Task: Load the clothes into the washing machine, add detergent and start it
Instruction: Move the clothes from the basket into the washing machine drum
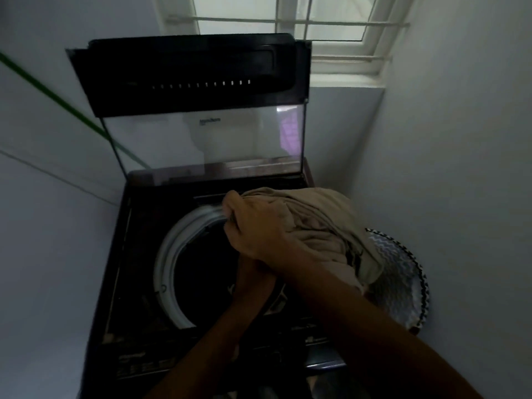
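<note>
Right hand (pixel 259 234) grips a beige garment (pixel 322 226) above the right side of the drum (pixel 178 263). Left hand is hidden beneath the right wrist; its state cannot be determined. Washer (pixel 138 283) lid (pixel 201 110) stands raised. A patterned basket (pixel 403 272) sits beside the washer's right. Window (pixel 288 18) behind.

Laundry basket (pixel 403 283) right of washing machine (pixel 138 283), window (pixel 288 24) behind
</note>
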Tool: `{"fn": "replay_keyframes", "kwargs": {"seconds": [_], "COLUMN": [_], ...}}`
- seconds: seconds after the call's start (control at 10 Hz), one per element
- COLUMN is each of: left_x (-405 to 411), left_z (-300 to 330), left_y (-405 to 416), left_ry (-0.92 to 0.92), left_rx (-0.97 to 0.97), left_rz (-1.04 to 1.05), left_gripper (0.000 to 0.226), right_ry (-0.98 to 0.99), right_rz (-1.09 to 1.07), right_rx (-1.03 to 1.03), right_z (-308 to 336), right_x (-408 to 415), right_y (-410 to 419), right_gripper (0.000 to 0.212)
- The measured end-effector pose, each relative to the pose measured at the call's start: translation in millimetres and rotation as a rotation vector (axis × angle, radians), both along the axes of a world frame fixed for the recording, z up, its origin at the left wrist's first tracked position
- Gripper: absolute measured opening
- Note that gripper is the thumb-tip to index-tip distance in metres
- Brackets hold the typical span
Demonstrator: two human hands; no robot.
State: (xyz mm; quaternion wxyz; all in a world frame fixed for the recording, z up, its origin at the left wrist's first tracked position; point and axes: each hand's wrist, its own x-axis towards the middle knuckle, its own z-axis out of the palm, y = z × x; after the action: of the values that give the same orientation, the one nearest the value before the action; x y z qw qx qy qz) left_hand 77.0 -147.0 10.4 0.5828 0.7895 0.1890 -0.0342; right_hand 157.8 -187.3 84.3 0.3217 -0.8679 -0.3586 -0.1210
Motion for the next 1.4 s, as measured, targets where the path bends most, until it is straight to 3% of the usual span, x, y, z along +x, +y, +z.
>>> {"fn": "replay_keyframes", "kwargs": {"seconds": [0.1, 0.2, 0.3, 0.4, 0.5, 0.7, 0.8, 0.9, 1.0, 1.1, 1.2, 1.3, 1.4], "left_x": [2, 18, 32, 38, 49, 83, 95, 108, 120, 132, 130, 133, 133], "left_z": [-11, -24, -32, -30, -22, -11, -7, -9, -7, -8, -4, -11, -4], "left_y": [30, 53, 66, 64, 49, 7, -19, -51, -71, -76, -77, -71, -62], "left_ry": [-0.136, -0.137, 0.081, 0.091, 0.036, -0.052, -0.071, -0.136, -0.059, -0.024, -0.022, -0.042, -0.168], "left_rx": [0.086, 0.167, 0.200, 0.219, 0.159, 0.099, 0.221, 0.368, 0.521, 0.667, 0.754, 0.623, 0.295], "left_rz": [0.153, 0.199, 0.052, -0.104, -0.182, -0.239, -0.344, -0.467, -0.560, -0.634, -0.670, -0.641, -0.526], "left_gripper": [0.080, 0.093, 0.079, 0.076, 0.070, 0.053, 0.053, 0.062, 0.064, 0.063, 0.067, 0.081, 0.086], "right_ry": [0.263, 0.484, 0.797, 0.925, 0.869, 0.506, 0.386, 0.397, 0.633, 0.794, 0.790, 0.676, 0.507], "right_rz": [0.004, -0.022, -0.106, -0.201, -0.316, -0.522, -0.645, -0.789, -0.789, -0.705, -0.698, -0.873, -0.910], "right_rx": [-0.089, -0.181, -0.126, 0.003, 0.069, 0.196, 0.245, 0.061, -0.126, -0.158, -0.007, 0.226, 0.509], "right_z": [-31, -56, -84, -100, -100, -78, -77, -96, -114, -138, -155, -145, -116], "right_x": [7, 13, 18, 19, 26, 38, 45, 55, 59, 59, 57, 60, 66], "right_y": [20, 29, 27, 12, -10, -73, -113, -157, -196, -224, -232, -218, -189], "right_gripper": [0.016, 0.013, 0.011, 0.015, 0.005, 0.006, 0.017, 0.034, 0.057, 0.077, 0.062, 0.048, 0.050]}}
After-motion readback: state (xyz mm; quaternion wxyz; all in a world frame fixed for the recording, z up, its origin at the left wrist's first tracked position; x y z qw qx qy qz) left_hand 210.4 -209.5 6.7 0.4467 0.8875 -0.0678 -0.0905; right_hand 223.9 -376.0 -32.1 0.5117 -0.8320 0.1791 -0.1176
